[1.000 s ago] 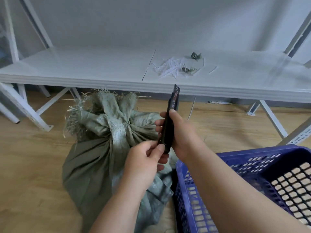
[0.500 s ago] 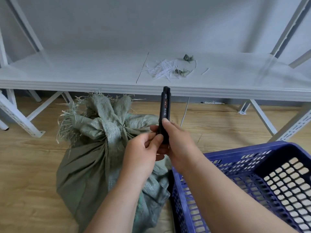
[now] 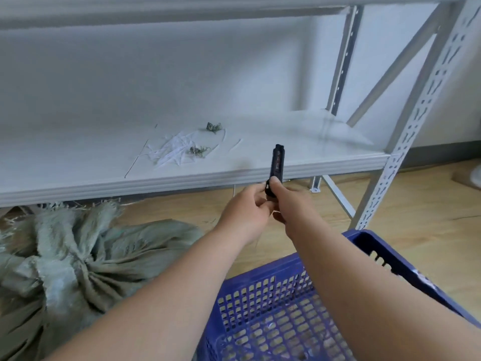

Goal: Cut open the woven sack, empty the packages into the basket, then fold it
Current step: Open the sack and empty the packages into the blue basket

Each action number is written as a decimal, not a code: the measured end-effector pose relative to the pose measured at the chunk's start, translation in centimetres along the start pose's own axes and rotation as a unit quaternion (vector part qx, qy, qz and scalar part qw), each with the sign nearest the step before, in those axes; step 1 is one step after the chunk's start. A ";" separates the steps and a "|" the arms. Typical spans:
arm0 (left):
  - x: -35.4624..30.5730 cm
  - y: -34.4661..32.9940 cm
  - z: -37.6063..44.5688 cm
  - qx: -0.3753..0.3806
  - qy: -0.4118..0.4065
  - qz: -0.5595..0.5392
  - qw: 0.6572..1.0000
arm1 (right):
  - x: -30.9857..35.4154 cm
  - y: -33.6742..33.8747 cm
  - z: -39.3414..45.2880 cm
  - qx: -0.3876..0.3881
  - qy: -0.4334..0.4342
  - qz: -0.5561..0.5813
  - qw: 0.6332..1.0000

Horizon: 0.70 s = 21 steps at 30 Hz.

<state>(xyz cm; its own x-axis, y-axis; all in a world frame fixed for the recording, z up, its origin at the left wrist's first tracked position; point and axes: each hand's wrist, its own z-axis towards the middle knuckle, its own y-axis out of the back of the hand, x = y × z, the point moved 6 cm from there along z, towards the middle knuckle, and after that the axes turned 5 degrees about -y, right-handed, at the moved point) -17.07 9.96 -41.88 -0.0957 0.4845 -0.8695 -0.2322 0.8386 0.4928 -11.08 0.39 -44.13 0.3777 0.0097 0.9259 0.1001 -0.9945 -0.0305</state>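
You are gripping the slim black utility knife upright in both hands, fingers curled round its base, near the white shelf's edge. Keep its tip away from you; the knotted green woven sack lies uncut lower left, beside the blue plastic basket.

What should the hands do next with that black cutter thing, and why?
Probably bring the black cutter down left to the tied neck of the woven sack. The sack looks knotted shut, the blue basket shows no packages in the part visible, and both the left hand and right hand hold the cutter up by the shelf.
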 end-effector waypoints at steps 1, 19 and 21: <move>-0.6 -0.7 0.7 0.005 -0.005 0.010 1.000 | 0.7 0.9 1.1 -0.012 0.010 -0.016 1.000; -1.0 0.7 2.8 -0.203 0.055 -0.061 0.976 | 1.4 0.1 1.9 0.147 0.085 -0.021 0.985; -0.8 2.0 1.6 -0.216 0.068 -0.084 0.970 | 0.0 -0.6 0.2 0.199 0.086 -0.060 0.975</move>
<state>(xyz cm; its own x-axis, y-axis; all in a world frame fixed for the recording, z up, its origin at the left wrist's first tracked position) -15.94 11.62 -40.15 -0.1417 0.2879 -0.9471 -0.6362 0.7065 0.3100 -10.96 1.02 -44.21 0.1857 0.0718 0.9800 0.4951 -0.8683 -0.0302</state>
